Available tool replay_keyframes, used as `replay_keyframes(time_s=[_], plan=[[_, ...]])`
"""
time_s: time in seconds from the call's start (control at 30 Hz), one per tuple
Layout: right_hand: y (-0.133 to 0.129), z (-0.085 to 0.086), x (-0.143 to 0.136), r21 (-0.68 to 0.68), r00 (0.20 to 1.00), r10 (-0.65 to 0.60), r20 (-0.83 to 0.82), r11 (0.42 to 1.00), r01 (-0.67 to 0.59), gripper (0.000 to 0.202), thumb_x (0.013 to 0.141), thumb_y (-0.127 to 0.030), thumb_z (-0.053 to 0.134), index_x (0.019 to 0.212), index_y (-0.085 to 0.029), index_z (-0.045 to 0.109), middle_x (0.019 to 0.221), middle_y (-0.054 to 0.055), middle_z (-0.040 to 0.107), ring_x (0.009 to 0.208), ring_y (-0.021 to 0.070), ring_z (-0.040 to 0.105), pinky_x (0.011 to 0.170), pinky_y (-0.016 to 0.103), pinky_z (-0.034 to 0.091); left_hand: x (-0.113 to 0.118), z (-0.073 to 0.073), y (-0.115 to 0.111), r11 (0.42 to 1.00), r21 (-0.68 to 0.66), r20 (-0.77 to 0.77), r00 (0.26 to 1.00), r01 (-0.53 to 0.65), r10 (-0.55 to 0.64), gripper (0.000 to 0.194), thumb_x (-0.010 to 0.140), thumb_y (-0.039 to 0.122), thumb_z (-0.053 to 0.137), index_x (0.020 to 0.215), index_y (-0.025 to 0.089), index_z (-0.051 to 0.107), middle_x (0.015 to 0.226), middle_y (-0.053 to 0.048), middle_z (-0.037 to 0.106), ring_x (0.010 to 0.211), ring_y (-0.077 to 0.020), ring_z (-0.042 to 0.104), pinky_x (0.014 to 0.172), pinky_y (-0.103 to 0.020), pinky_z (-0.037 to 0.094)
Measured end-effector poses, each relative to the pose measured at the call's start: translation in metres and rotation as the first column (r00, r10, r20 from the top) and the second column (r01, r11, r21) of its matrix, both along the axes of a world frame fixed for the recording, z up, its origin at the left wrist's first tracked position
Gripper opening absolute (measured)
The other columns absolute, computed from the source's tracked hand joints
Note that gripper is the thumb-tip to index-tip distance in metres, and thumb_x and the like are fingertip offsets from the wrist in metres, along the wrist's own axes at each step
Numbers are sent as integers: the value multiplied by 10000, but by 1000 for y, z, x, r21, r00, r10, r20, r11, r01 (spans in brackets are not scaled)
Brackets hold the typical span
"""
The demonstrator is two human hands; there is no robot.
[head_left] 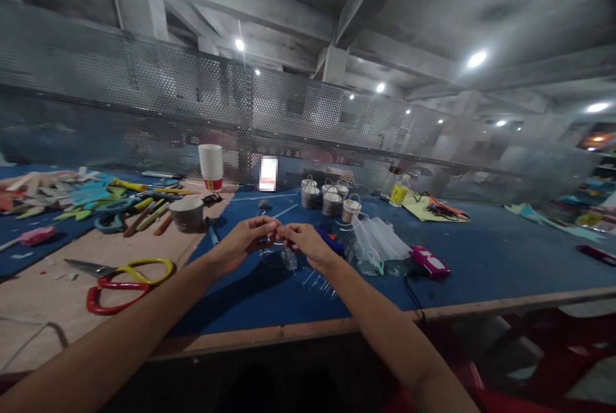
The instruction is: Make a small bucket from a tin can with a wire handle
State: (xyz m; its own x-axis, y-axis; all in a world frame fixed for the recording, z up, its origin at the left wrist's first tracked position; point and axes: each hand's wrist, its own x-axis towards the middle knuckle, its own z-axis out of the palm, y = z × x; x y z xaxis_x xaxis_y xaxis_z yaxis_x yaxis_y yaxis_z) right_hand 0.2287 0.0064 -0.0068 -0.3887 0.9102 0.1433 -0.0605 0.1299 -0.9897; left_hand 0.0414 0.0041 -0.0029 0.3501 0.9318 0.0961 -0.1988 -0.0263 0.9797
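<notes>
Both left hand (243,243) and right hand (310,243) are pinched narrow, meeting in front of the handled cups (331,200); I can't make out what sits between them. Clear plastic (289,260) lies just below. Right of the cups, the bare blue table (495,252) opens out; the nearby yellow bottle's (399,193) label is too blurred to read.
</notes>
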Motion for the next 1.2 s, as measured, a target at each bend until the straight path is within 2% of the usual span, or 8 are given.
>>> replay_keyframes(time_s=[0.17,0.3,0.4,0.6,0.77,0.83,1.0,1.2], plan=[[-2,1,-2,27,1000,24,5,999,-24,529,727,-664,756,711,-140,689,601,-22,538,525,67,369,515,238,222,1,1,-2,1000,-2,15,1000,11,-11,261,775,391,824,724,172,691,728,-10,677,714,-132,616,741,-256,484],[-4,2,-2,24,1000,8,-1,1000,-8,534,728,-671,750,694,-143,674,609,-23,545,523,65,361,521,242,223,1,3,-4,999,-27,51,999,18,-17,223,774,372,832,853,184,742,764,-8,695,740,-133,629,780,-264,490],[-3,2,-1,16,1000,22,-2,1000,-22,532,730,-668,751,706,-141,677,606,-29,534,529,66,364,524,239,224,1,4,-4,999,-10,35,999,39,-38,221,772,364,835,804,167,738,767,-13,696,740,-127,619,783,-254,485],[-2,1,-1,56,999,3,42,998,-5,526,756,-662,738,722,-139,689,614,-27,531,566,75,397,529,227,245,3,1,-3,999,21,-2,999,-43,43,295,781,412,817,689,163,689,680,-6,668,683,-123,584,733,-250,475],[-4,2,-1,52,999,15,28,999,-17,547,732,-683,739,689,-143,673,590,-32,516,543,72,379,524,230,242,-1,-1,0,999,27,13,999,40,-40,227,786,378,820,842,168,753,786,-18,699,750,-134,613,791,-265,482],[-5,4,-1,45,999,20,31,999,-21,540,745,-674,735,688,-141,670,573,-35,508,528,69,367,516,231,228,-3,-1,0,998,34,-1,998,57,-57,228,798,382,809,799,165,743,777,-23,698,755,-139,616,792,-265,481],[-7,7,1,7,998,50,50,999,-51,511,741,-636,765,712,-134,676,550,-47,488,505,56,344,500,227,200,-1,-3,0,999,45,-33,999,0,1,294,812,429,787,709,169,698,711,-12,674,704,-129,585,743,-252,469],[-5,7,2,0,1000,19,-9,1000,-19,519,718,-643,777,687,-141,648,556,-48,490,507,55,352,492,219,210,-1,0,-1,998,19,6,998,62,-62,223,803,376,809,848,165,753,823,-39,695,771,-145,610,811,-284,485]])
